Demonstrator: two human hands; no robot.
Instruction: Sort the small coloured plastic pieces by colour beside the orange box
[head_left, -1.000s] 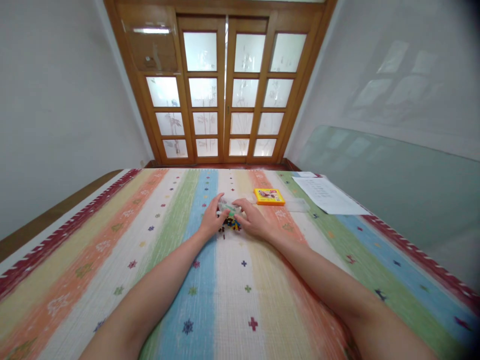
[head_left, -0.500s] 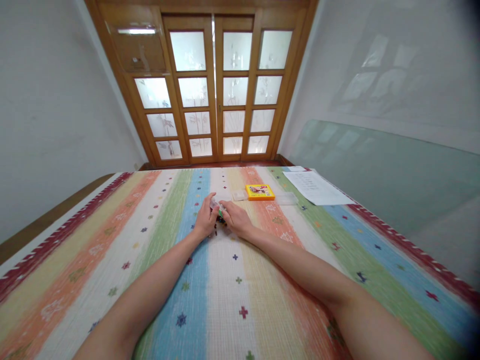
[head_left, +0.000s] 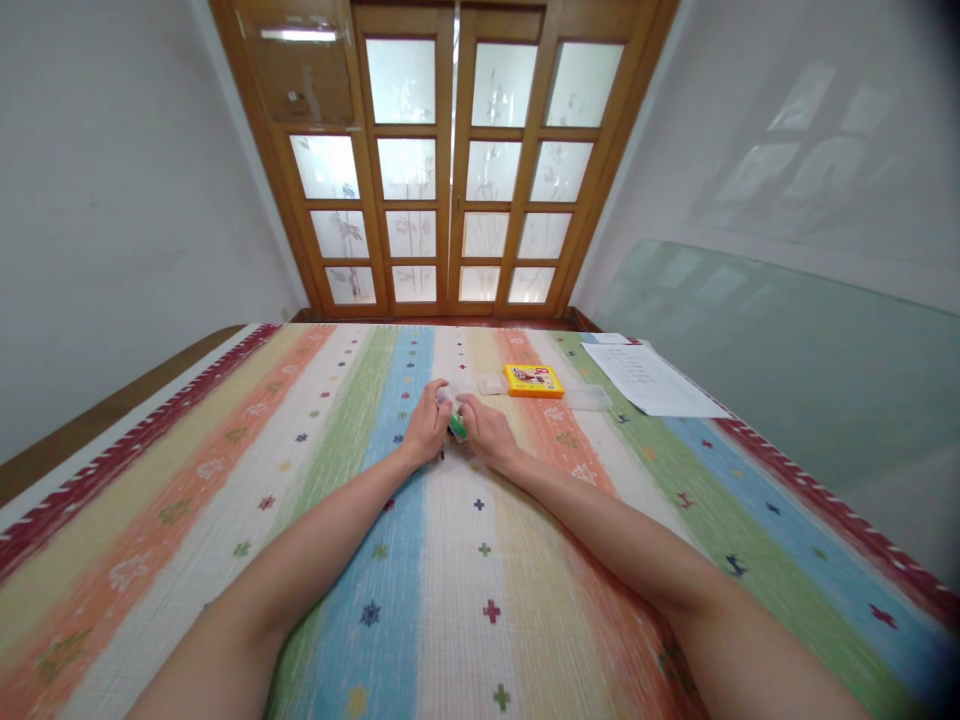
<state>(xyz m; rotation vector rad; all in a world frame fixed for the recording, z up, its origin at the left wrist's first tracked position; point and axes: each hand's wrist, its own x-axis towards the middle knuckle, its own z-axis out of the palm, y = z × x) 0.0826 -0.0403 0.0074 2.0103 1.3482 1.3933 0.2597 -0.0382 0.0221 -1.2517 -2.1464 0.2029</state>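
Note:
Close together over the middle of the table, my left hand (head_left: 426,428) and my right hand (head_left: 487,432) are both closed on one small item. It looks like a clear plastic packet (head_left: 448,393) with a green part (head_left: 457,428) and some dark bits at its lower side. My fingers hide most of it, so its exact kind cannot be made out. Beyond my right hand lies a flat yellow-orange box (head_left: 534,381) with a printed picture. On its right is a clear plastic case (head_left: 589,398), and a small clear piece (head_left: 493,384) is on its left.
A striped, patterned cloth (head_left: 457,600) covers the table. White printed sheets (head_left: 649,380) lie at the far right edge, beside a pale green glass panel (head_left: 787,340) against the wall. Wooden doors with glass panes (head_left: 454,310) stand behind the table.
The view has shifted, so everything sits slightly further right. Between my hands the item has turned a little, and more of its green part shows. Both hands keep their hold.

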